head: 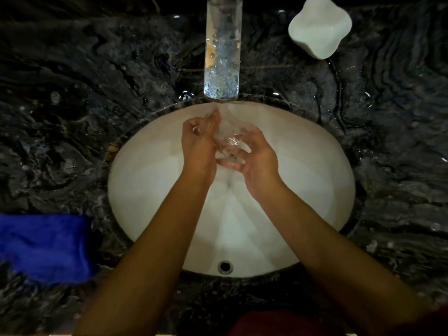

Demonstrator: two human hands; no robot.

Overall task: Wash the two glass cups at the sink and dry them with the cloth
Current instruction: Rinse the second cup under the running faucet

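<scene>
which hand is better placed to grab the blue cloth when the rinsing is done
Left. The blue cloth lies on the counter on the left side of the sink, nearer the left hand. The right hand seems to cradle the glass cup.

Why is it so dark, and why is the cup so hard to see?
In the head view, the light is dim; the dark marble counter swallows it, so only the white sink looks bright. The glass cup, between the left hand and right hand, is see-through, wet and blurred. The wide lens bends the edges.
</scene>
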